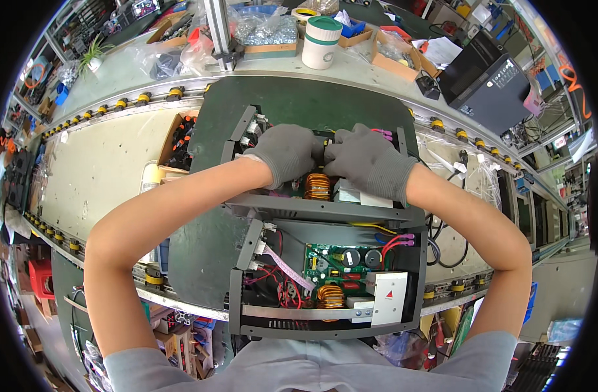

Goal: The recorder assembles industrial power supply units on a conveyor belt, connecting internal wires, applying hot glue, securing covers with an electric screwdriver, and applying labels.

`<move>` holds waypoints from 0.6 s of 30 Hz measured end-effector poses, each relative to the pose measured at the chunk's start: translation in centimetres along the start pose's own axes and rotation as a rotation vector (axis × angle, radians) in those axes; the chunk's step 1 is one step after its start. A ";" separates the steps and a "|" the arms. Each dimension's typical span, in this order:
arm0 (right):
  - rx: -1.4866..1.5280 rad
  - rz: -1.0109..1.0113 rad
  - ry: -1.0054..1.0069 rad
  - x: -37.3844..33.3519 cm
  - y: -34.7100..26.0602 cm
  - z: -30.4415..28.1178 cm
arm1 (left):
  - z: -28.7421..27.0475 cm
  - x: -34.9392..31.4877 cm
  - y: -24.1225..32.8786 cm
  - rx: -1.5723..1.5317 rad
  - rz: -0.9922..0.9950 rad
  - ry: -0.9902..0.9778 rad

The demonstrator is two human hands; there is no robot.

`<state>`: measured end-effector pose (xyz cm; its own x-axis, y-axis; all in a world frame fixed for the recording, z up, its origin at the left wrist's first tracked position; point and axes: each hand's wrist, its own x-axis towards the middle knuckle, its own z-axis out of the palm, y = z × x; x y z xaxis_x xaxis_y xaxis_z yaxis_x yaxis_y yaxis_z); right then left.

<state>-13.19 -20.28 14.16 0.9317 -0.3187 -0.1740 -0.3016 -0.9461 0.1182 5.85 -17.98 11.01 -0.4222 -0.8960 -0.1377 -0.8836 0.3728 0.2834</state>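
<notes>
Two dark grey metal housings, open on top and full of electronics, lie one behind the other before me. Over the far housing [312,208], my left hand [287,153] and my right hand [369,160], both in grey gloves, meet side by side with curled fingers. Whatever they grip is hidden beneath them. Just below the fingers shows a copper-wound coil [317,187]. In the near housing [335,230], untouched, are a green circuit board [322,258], another copper coil [330,296], a pale ribbon cable [287,266], red wires [397,243] and a white plate [389,299].
A dark green mat [198,261] lies under the housings, across a roller conveyor line. Left of it stands a box of black and orange parts [181,140]. Black cable [446,255] loops at the right. Beyond are a white cup with green lid [322,46] and a black computer case [492,85].
</notes>
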 end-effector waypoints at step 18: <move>0.111 0.108 -0.139 1.1 0.2 0.2 | 0.1 0.2 -0.5 0.114 0.103 -0.032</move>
<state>-12.24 -20.82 13.83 0.8579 -0.4166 -0.3008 -0.4262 -0.9039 0.0361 6.22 -18.32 10.70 -0.5163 -0.8441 -0.1447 -0.8519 0.4888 0.1880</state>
